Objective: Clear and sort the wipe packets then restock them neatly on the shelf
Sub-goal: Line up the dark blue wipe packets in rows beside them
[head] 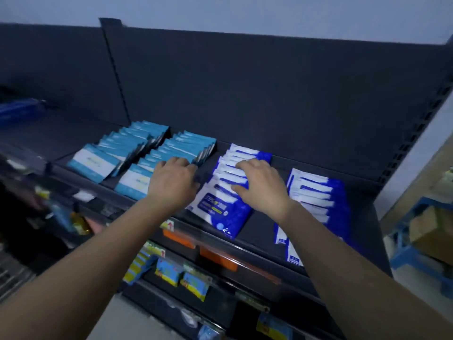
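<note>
Wipe packets lie in overlapping rows on a dark shelf (259, 231). Two rows of light blue packets (105, 163) fill the left part. A row of dark blue and white packets (220, 209) runs down the middle, and a second such row (318, 200) lies to the right. My left hand (171, 182) rests at the gap between the light blue row and the middle dark blue row, fingers bent downward. My right hand (262, 185) lies palm down on the middle dark blue row, fingers spread over the packet tops.
The shelf has a tall dark back panel (269, 94) and a clear front rail with price tags (171, 227). Lower shelves hold small yellow and blue packets (171, 273). A blue rack with boxes (426, 236) stands at the right.
</note>
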Tool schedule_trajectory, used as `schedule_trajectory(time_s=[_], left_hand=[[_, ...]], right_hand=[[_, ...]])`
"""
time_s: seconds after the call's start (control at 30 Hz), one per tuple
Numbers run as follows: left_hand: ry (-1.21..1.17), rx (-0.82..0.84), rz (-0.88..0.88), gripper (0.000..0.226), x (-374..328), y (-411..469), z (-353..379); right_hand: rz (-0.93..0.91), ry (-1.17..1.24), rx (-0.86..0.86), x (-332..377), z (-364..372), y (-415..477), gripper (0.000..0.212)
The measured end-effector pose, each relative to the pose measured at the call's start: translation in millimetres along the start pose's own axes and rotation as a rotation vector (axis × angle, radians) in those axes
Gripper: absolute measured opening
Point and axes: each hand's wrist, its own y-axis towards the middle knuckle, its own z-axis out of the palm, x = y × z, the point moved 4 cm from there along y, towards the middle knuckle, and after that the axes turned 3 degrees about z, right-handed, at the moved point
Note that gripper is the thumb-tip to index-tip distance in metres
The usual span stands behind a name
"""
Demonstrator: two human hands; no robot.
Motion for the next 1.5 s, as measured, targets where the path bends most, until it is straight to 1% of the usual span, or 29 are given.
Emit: schedule_trajectory(time_s=[0.13,0.27,0.4,0.6,0.87,0.93,1.07,1.2,1.33,1.5], left_hand=[[0.128,0.066,-0.108,0.042,72.0,-36.0,-5.0],[0.170,0.088,-0.252,0.032,149.3,-85.6,-8.4],[0.203,0.145,-0.404,0.034,224.4,-143.6,-11.5],[0.234,0.232,-0.579,0.026,339.6,-230.3,-14.4],[0.257,0.245,-0.748,0.031,473.5,-327.0,-13.8],[0.251,0.256,-0.795,0.033,503.7,-346.0,-12.6],[0.265,0.269,-0.844,0.035,559.4,-369.3,-14.3],[0.287,0.277,-0.898,0.028,617.6,-381.4,-16.6],[0.338,0.268,-0.933,0.024,683.6,-382.7,-14.3],[0.337,0.273,-0.997,0.028,778.0,-376.8,-3.6]], right_hand=[[-0.174,-0.014,0.000,75.9,19.5,20.1,0.045],[-0.360,-0.044,0.074,162.8,46.9,32.3,0.047],[-0.505,-0.051,0.153,254.2,75.4,34.8,0.045],[-0.620,-0.056,0.240,386.4,121.4,33.7,0.041],[-0.751,-0.051,0.345,551.1,180.9,35.4,0.052],[-0.790,-0.070,0.354,588.2,192.0,37.5,0.051],[-0.851,-0.075,0.353,655.8,210.4,52.7,0.047],[-0.902,-0.066,0.354,719.1,231.5,78.8,0.049],[-0.955,-0.037,0.327,785.8,254.5,116.6,0.049],[-1.022,0.016,0.306,867.1,281.1,171.2,0.047]])
